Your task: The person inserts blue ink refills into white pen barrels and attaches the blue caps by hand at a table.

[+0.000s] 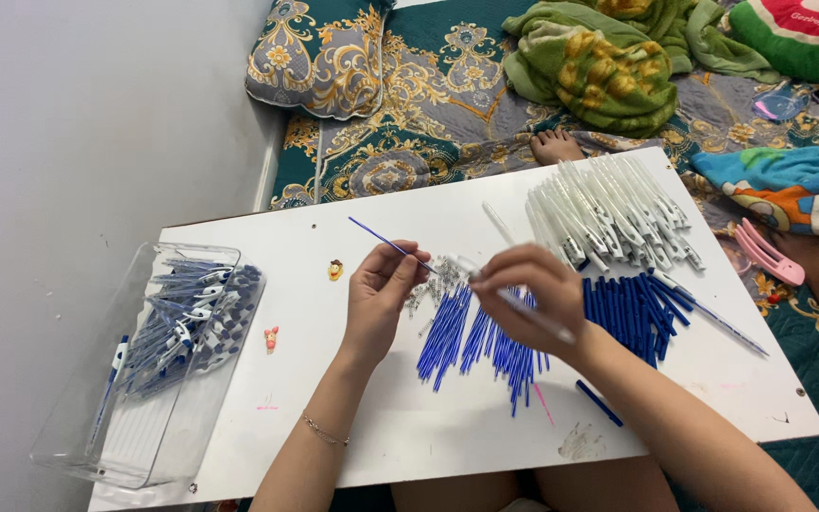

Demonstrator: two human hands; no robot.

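My left hand (379,289) pinches a thin blue ink refill (386,242) that slants up to the left above a white board (334,417). My right hand (526,294) grips a clear white pen barrel (542,322), its open end facing the refill's tip. Under both hands lie a fan of loose blue refills (471,346) and a small heap of tiny metal springs (433,284). A stack of white pen barrels (609,218) sits at the board's far right, with a row of dark blue pen parts (632,308) just in front of it.
A clear plastic tray (144,379) holding several finished blue-and-white pens rests on the board's left end. Two small stickers (271,338) mark the board. A bare foot (555,146), a patterned pillow (319,57), blankets and pink hair clips (770,254) lie on the bed beyond.
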